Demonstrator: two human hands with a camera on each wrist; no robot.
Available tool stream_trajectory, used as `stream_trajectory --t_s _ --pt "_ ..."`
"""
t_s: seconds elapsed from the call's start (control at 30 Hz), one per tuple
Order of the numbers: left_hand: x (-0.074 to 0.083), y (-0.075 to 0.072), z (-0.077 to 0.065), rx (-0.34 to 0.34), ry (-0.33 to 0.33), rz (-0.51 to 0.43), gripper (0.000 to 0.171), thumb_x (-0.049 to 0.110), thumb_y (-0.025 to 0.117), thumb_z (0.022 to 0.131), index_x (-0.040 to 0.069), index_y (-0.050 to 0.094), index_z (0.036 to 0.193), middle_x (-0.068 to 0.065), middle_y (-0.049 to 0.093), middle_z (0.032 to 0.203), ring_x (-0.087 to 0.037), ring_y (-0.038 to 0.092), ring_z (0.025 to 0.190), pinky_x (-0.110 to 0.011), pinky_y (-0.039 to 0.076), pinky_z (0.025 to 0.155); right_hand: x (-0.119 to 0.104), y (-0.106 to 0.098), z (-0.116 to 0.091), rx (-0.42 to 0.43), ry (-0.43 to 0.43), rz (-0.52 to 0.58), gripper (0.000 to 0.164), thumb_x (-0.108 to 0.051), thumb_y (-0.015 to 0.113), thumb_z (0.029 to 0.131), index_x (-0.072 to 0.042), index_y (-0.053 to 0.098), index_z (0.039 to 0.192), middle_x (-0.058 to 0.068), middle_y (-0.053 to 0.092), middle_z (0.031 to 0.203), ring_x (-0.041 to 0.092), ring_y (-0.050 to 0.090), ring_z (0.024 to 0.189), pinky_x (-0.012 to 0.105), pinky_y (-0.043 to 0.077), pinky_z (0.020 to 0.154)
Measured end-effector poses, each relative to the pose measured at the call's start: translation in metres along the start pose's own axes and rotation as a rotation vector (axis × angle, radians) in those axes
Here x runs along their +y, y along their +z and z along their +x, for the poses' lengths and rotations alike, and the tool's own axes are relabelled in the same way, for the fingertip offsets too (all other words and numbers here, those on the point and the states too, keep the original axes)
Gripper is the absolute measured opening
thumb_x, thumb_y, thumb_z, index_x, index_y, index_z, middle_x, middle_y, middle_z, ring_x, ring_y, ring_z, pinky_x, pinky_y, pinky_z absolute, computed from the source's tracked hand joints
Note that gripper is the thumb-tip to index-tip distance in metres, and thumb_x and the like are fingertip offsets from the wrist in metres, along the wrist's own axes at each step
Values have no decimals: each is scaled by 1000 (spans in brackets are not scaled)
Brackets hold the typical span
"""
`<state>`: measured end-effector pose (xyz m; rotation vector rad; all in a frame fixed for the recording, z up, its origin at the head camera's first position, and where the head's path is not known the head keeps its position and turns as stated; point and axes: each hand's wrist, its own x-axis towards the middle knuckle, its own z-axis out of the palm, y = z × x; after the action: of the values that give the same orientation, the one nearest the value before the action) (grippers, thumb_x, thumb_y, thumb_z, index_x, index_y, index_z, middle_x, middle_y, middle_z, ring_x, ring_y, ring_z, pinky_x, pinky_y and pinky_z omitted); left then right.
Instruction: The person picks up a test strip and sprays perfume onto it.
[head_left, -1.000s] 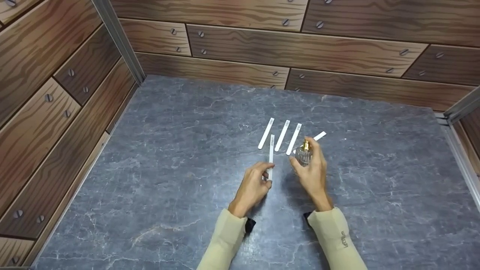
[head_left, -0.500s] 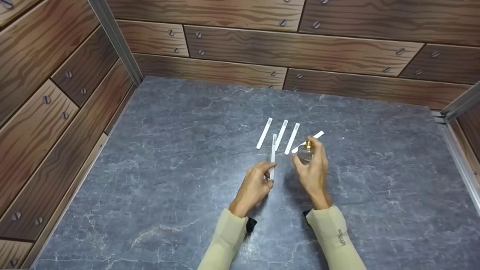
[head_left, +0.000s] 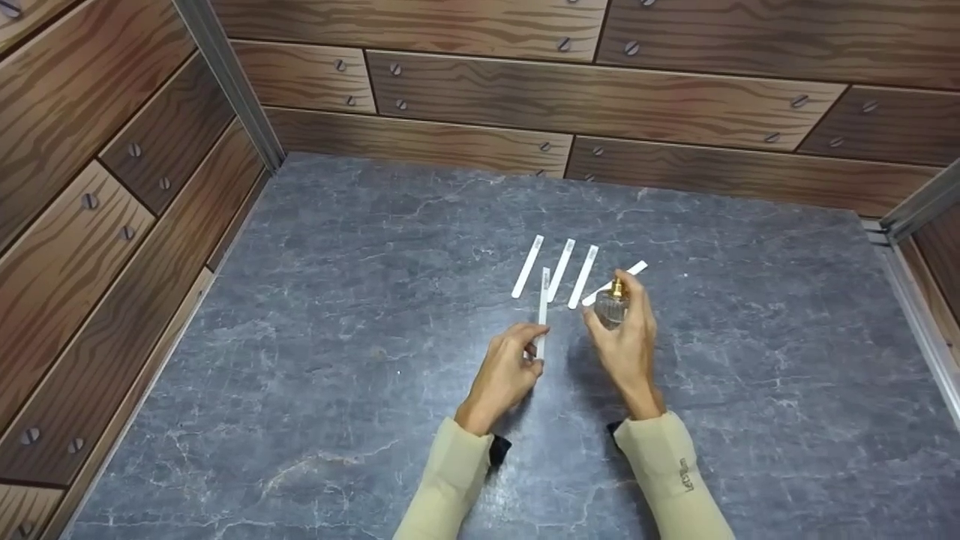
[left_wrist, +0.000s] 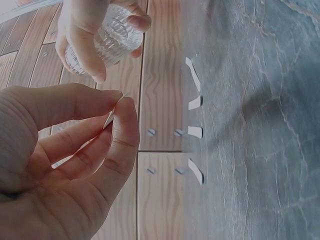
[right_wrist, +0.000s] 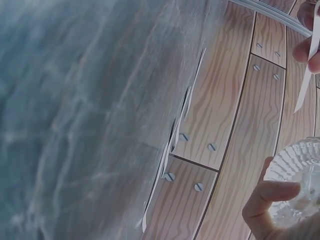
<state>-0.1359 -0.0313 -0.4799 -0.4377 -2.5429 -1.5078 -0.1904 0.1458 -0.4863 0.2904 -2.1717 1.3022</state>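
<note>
My left hand (head_left: 504,373) pinches a white paper test strip (head_left: 543,304) between thumb and fingers near its lower end; the strip points away from me, above the table. In my right hand (head_left: 628,352) is a ribbed clear-glass perfume bottle (head_left: 611,309) with a gold spray top (head_left: 617,288). The index finger lies on the spray top, and the thumb and other fingers hold the glass. The right wrist view shows the bottle's ribbed base (right_wrist: 295,175) and the held strip (right_wrist: 306,82) apart from it. The left wrist view sees the strip nearly edge-on.
Several more white strips lie on the grey marbled table (head_left: 337,315) beyond my hands. Three are roughly parallel, like the leftmost strip (head_left: 528,266); a slanted strip (head_left: 637,270) lies partly behind the bottle. Wood-patterned walls (head_left: 480,97) stand at the back and left.
The strip in the left hand has swayed slightly right, then back left. The bottle has shifted a little to the right, slightly farther from the strip. Both holds are unchanged.
</note>
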Motion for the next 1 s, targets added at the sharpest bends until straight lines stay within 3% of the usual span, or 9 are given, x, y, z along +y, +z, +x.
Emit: stream_trajectory --t_s 0.23,0.47,0.7,1.0 --pt "-2 -6 -1 23 -11 3 46 -21 66 76 -12 66 121 -19 69 105 -23 66 81 -17 55 67 -2 1 -1 31 -6 -3 60 11 78 75 4 52 129 26 62 114 40 60 101 50 48 87" --pt "-4 -5 1 17 -13 38 49 -19 70 76 -10 66 123 -17 69 112 -19 66 81 -22 55 70 0 -3 -3 47 32 30 63 11 78 76 5 52 132 29 60 125 40 57 113 46 42 99" --pt "-4 -8 6 -10 -73 30 57 -21 71 73 -8 64 128 -14 67 121 -19 68 83 -19 55 69 3 -11 -3 47 57 32 64 14 78 75 4 51 132 29 61 119 40 58 109 49 45 96" --pt "-11 -12 13 22 -56 22 54 -18 72 74 -10 64 127 -16 67 122 -21 68 79 -21 55 69 6 -25 -4 50 87 -1 64 11 79 77 3 51 134 31 61 121 42 59 105 55 47 91"
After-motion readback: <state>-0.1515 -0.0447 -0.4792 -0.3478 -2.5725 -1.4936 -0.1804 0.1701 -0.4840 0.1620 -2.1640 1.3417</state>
